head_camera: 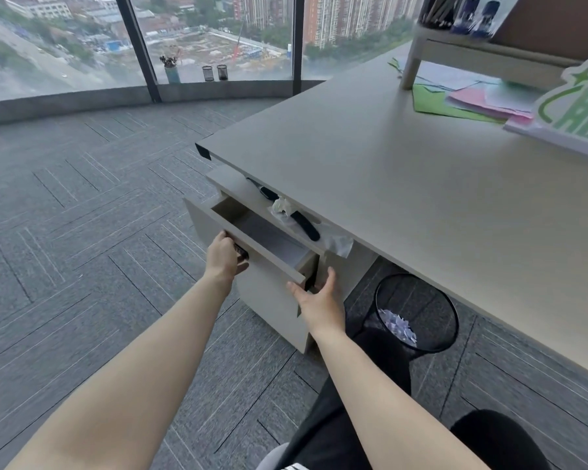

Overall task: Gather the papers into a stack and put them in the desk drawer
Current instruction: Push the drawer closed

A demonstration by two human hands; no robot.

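Observation:
A beige pedestal cabinet stands under the left end of the desk, and its top drawer (pixel 252 244) is pulled partly out. A pale sheet of paper (pixel 272 237) lies inside it. My left hand (pixel 223 254) grips the dark handle on the drawer front. At the drawer's right corner my right hand (pixel 319 300) is open, fingers spread, holding nothing. Coloured papers (pixel 469 100), green, pink and pale blue, lie spread on the desk (pixel 387 184) at the far right, partly under a white riser shelf (pixel 462 52).
A black strap-like object (pixel 302 222) and crumpled white tissue (pixel 280 206) rest on the cabinet top. A black mesh bin (pixel 416 313) with paper scraps stands under the desk. A green-and-white sign (pixel 577 110) lies at the desk's right edge. Floor-to-ceiling windows lie beyond the grey carpet.

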